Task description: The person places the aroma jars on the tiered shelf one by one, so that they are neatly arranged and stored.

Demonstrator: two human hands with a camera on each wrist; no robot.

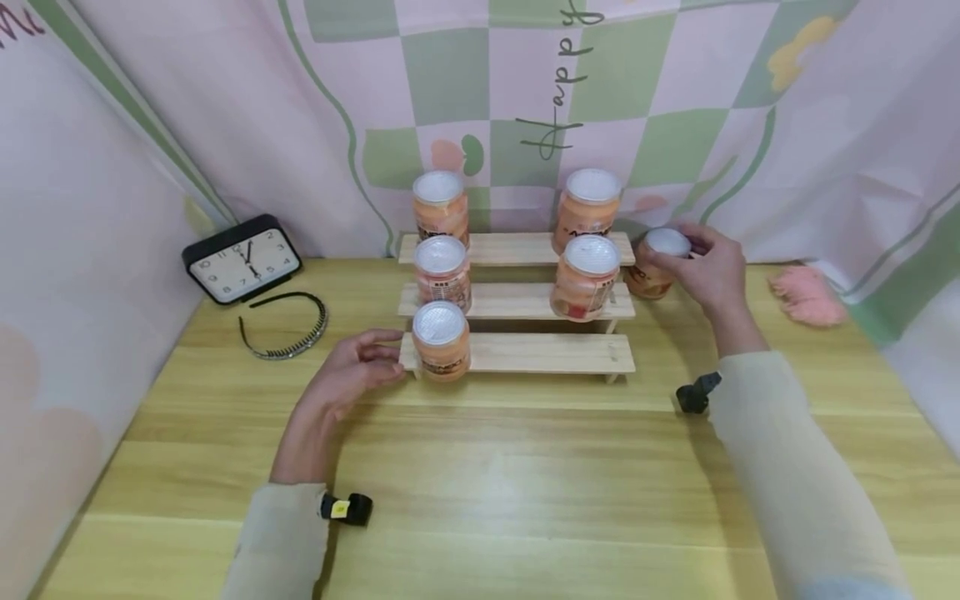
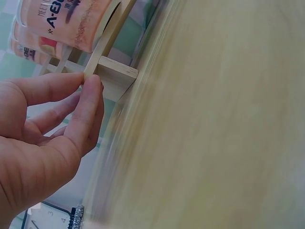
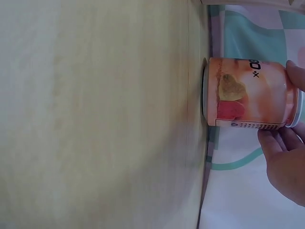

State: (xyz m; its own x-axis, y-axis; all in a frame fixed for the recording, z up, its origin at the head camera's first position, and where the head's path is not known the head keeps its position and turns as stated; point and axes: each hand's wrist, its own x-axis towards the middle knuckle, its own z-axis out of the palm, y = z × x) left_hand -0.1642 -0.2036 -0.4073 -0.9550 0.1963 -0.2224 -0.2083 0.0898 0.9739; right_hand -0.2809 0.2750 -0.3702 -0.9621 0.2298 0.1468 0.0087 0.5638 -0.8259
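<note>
A three-tier wooden display rack (image 1: 540, 352) stands on the table and bears several orange cans with silver lids. At the left end of its lowest board, my left hand (image 1: 362, 367) pinches the board's corner (image 2: 93, 67) between thumb and fingertips. Just beside that hand is the front can (image 1: 442, 354) on the lowest board. My right hand (image 1: 708, 262) grips another orange can (image 1: 651, 279) near its lid, to the right of the rack. In the right wrist view this can (image 3: 248, 93) is upright, its base right at the tabletop.
A black-framed clock (image 1: 243, 260) and a black headband (image 1: 285, 352) lie on the left of the table (image 1: 495, 492). Something pink and fluffy (image 1: 807, 296) is at the far right. A checkered curtain (image 1: 450, 79) hangs close behind the rack.
</note>
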